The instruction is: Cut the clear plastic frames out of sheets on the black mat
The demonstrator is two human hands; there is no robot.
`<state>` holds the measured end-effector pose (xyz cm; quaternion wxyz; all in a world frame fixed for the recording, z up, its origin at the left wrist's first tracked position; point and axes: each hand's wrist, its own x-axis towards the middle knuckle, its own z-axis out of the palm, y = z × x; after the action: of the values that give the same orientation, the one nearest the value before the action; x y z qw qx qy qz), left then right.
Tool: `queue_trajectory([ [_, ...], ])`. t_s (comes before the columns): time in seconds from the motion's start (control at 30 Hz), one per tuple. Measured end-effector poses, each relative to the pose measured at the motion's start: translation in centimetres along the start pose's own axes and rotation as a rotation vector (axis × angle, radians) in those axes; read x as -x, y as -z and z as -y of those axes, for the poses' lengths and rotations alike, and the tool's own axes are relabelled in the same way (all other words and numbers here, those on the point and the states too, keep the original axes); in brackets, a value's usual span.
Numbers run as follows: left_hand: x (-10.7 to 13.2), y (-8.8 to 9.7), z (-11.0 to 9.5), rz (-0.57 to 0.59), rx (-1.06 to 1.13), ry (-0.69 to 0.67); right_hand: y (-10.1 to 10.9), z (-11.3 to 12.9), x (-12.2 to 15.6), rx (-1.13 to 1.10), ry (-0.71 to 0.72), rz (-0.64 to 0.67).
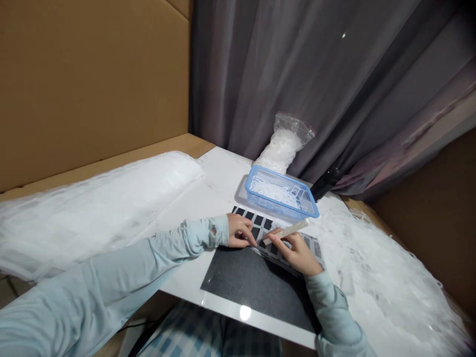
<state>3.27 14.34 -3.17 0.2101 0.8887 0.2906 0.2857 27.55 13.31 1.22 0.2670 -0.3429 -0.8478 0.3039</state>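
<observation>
A dark grey mat [253, 285] lies on the white table [208, 191] in front of me. On its far part rests a pale sheet with a grid of dark squares [260, 223]. My left hand [240, 230] presses fingertips down on the sheet, fingers curled. My right hand [295, 253] holds a slim cream-coloured stick tool [290, 230] like a pen, its tip on the sheet close to the left fingers.
A blue mesh basket [278, 193] with white pieces stands just beyond the sheet. Behind it leans a clear bag of white scraps [282, 146] and a black cylinder [325, 182]. White film heaps lie left [92, 208] and right [383, 282]. Cardboard wall [92, 79] and grey curtain [334, 74] close the back.
</observation>
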Motion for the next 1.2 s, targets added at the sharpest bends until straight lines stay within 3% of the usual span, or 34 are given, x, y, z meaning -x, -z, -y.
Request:
queue_trajectory([
  [0.4,0.0,0.0,0.1,-0.007,-0.010,-0.011,-0.1,0.5,0.0,0.121,0.130,0.010],
  [0.67,-0.1,-0.3,0.3,-0.013,-0.025,-0.019,-0.6,1.8,0.1,0.164,0.238,0.101],
  [0.93,-0.1,-0.4,0.5,-0.001,-0.022,-0.017,-0.6,1.9,0.0,0.174,0.221,0.111],
  [1.2,0.0,-0.3,0.3,-0.005,-0.016,-0.016,-0.4,1.4,0.0,0.006,0.183,0.039],
])
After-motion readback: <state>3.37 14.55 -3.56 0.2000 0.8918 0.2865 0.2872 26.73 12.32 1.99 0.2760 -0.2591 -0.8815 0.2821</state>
